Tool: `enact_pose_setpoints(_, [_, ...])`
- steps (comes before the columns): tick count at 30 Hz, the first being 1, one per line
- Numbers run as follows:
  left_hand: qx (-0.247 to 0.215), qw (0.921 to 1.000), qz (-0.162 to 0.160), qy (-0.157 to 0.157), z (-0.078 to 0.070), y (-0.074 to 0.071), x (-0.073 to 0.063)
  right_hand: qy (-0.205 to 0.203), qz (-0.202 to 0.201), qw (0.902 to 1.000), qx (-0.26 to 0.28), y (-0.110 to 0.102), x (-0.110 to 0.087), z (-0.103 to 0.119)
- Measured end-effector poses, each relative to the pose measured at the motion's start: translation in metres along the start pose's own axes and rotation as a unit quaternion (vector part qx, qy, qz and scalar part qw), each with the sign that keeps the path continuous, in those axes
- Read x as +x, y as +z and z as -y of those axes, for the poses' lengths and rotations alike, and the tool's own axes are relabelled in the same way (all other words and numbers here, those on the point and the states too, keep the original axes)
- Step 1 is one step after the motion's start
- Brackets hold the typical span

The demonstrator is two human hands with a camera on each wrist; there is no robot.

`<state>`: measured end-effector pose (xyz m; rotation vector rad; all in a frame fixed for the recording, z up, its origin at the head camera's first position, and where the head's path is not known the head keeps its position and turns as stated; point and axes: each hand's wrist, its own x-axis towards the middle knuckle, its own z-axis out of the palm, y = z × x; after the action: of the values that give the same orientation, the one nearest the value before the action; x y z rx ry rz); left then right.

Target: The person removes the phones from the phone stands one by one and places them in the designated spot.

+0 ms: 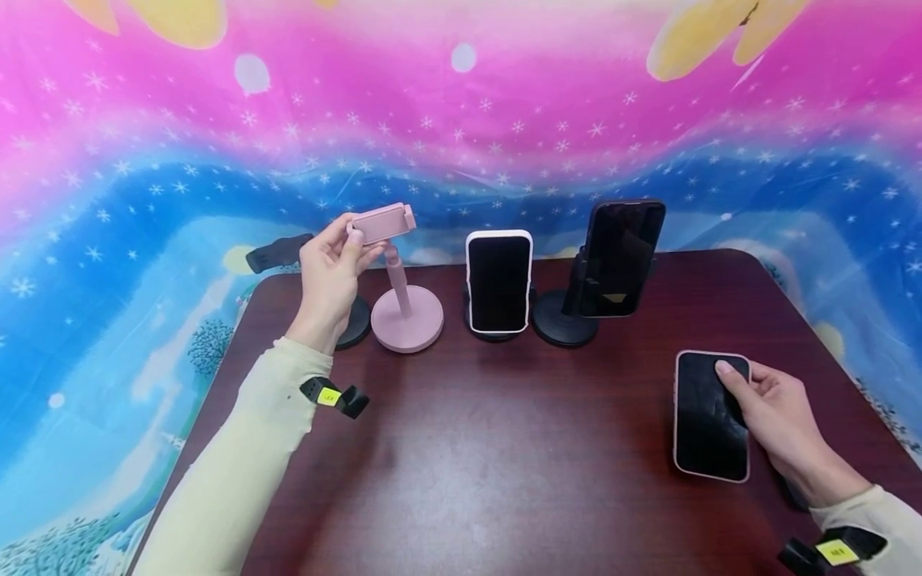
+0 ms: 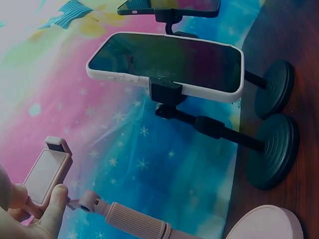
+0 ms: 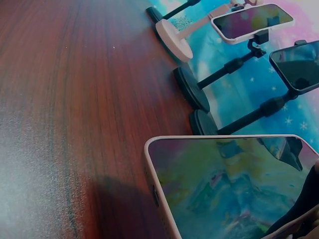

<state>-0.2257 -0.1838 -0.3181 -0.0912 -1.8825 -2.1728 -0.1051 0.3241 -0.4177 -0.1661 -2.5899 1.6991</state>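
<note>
A pink phone stand [image 1: 407,320] with a round base stands toward the back left of the table. My left hand [image 1: 333,268] grips the clamp [image 1: 380,224] at its top, thumb on the near side; the left wrist view shows the clamp [image 2: 48,174] between the fingers, with no phone in it. Over the right part of the table, my right hand [image 1: 781,420] holds a smartphone [image 1: 711,420] in a pale pink case by its right edge, thumb on the dark screen. In the right wrist view that phone [image 3: 234,184] fills the lower right.
Right of the pink stand, a white-cased phone [image 1: 499,282] and a black phone [image 1: 623,256] sit upright in black stands. Another black stand [image 1: 353,324] is partly hidden behind my left hand. A patterned cloth [image 1: 461,144] hangs behind the dark wooden table [image 1: 461,448].
</note>
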Motion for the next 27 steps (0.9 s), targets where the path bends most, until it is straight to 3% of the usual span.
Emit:
enact_pose_setpoints(9, [0.005, 1.0, -0.002, -0.005, 0.004, -0.003, 0.002, 0.023, 0.018, 0.9988, 0.04, -0.003, 0.0, -0.008])
enact_pose_setpoints(22, [0.027, 0.9995, -0.009, -0.012, 0.008, -0.005, 0.007, 0.062, 0.043, 0.997, 0.016, -0.011, 0.001, -0.025])
enact_pose_setpoints(27, [0.026, 0.9996, -0.01, -0.011, 0.008, -0.005, 0.008, 0.074, 0.05, 0.9947, 0.051, -0.013, 0.002, -0.029])
